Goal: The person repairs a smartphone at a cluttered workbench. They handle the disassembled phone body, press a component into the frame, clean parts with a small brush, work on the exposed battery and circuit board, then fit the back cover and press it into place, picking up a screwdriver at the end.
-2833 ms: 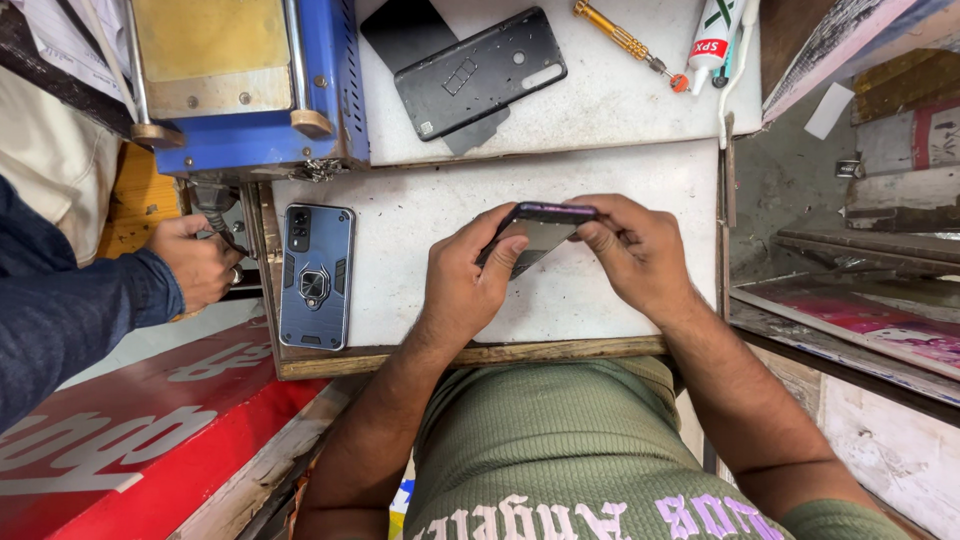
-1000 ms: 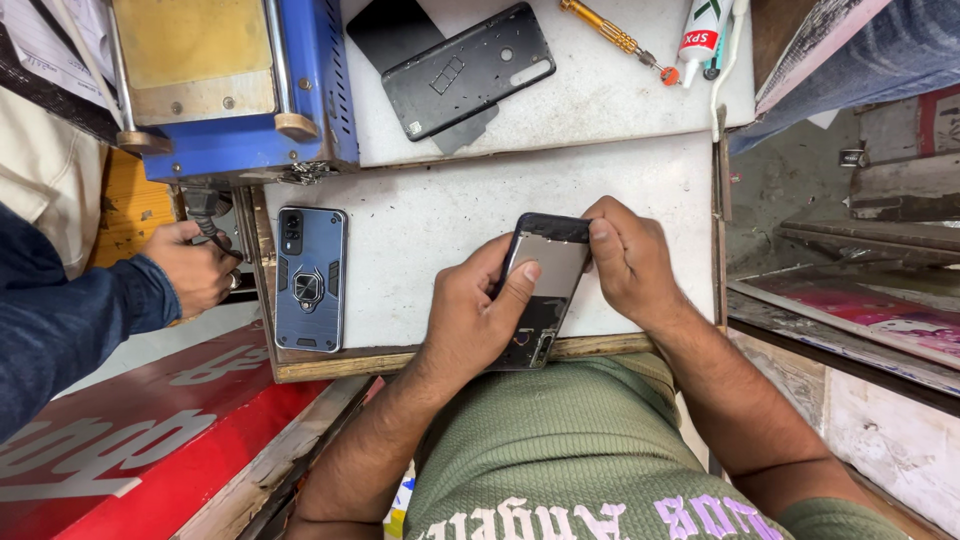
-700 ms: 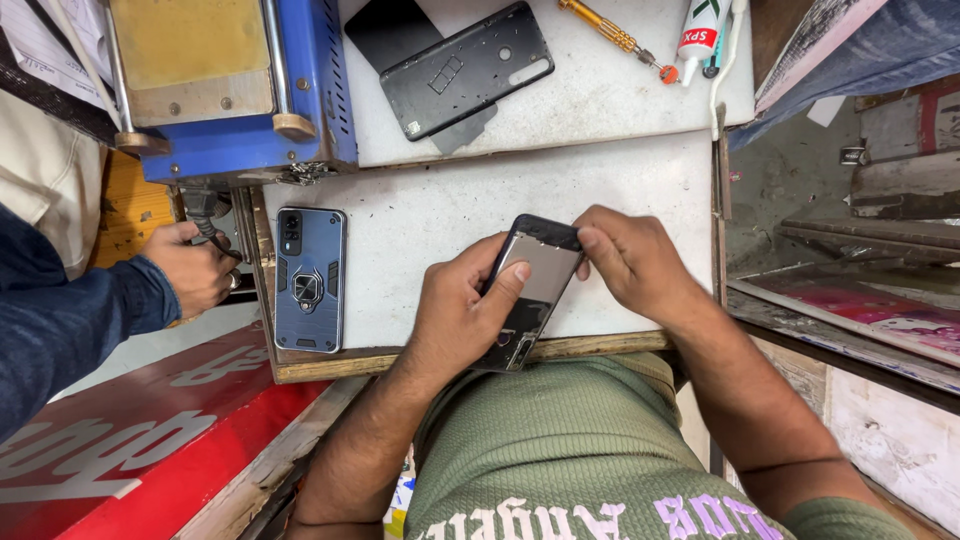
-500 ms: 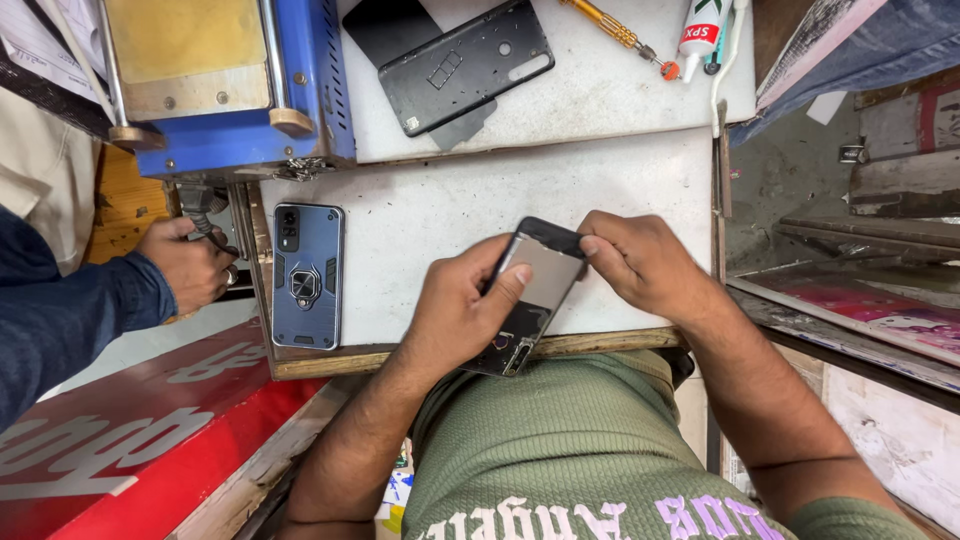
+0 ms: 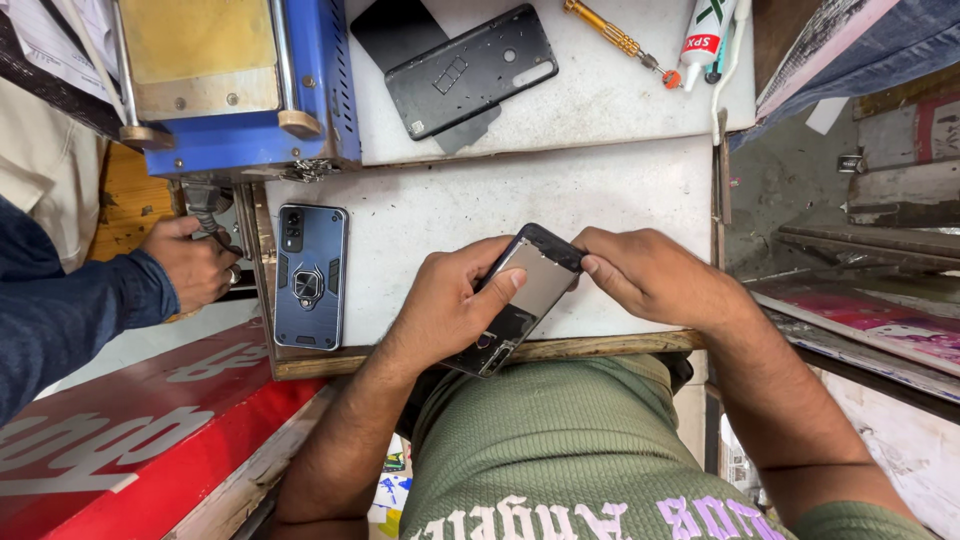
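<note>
The left hand is gripping a phone from its left side, the fingers curled round the lower half and the thumb lying across the pale inner face. The right hand is pinching the phone's top right corner, its fingertips closed on the dark frame there. The phone is lying tilted, top end pointing up and to the right, its lower end overhanging the wooden front edge of the surface, just above the person's green shirt. The open face is showing a grey metal plate in the upper part and darker parts lower down.

To the left of the hands, a blue case with a ring holder on its back is lying flat and upright along the surface's left edge, well apart from the phone. Further back, on a raised white slab, a black back cover is lying at a slant over a dark sheet. Near it to the right, a yellow screwdriver and a white glue tube are lying close together. A blue machine with a tan plate is standing at the back left.

At the far left, another person's hand, in a dark blue sleeve, is closing round a grey fitting under the machine.
</note>
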`<state>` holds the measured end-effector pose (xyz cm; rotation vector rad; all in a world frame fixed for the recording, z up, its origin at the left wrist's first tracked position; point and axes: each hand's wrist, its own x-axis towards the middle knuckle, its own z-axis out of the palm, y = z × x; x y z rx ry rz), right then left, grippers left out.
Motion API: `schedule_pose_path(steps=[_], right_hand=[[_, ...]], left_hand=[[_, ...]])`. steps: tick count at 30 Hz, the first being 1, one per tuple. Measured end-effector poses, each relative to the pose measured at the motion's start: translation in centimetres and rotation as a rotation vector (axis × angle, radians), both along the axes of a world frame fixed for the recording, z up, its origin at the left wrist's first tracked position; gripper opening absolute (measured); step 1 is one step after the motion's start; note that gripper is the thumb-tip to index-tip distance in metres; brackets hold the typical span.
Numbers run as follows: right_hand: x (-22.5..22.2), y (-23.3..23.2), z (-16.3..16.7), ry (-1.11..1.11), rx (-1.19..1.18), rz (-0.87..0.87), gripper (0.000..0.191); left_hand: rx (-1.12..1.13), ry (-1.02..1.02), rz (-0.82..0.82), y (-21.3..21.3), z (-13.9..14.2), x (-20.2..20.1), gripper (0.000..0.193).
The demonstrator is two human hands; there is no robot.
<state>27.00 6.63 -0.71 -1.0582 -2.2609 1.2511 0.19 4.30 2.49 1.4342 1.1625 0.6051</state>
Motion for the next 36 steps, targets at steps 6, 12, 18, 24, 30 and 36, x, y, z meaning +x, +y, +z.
schedule_pose_path(steps=[6,12,18,24,30,36], right_hand=[[-0.6,0.2,-2.5,-0.131,0.086,-0.114,0.035],[-1.2,-0.1,-1.3,0.221,0.221,-0.132,0.036],[-2.7,-0.8,-2.2,0.165,0.200,-0.254,0.021],[-3.2,-1.3,-3.6,0.176,0.248,-0.385,0.025],[-1.5,-1.1,-2.9,0.159,0.203,-0.186,0.025],[-1.9,-1.3,-5.5,0.100,0.212,-0.293,0.029]], left_hand=[[0.080,0.185,-0.084,0.0,1.1,0.9,0.033],[0.390,0.432,-0.189,-0.2,1.9,1.2,0.027],[0.356,0.481,-0.208,-0.3,1.5,1.6,0.024],[0.407,0.494,-0.232,-0.1,1.1,2.4,0.026],[0.339,0.579,-0.307,0.7,0.8,1.7,0.023],[0.337,0.509,-0.282,0.7,0.5,2.1,0.023]])
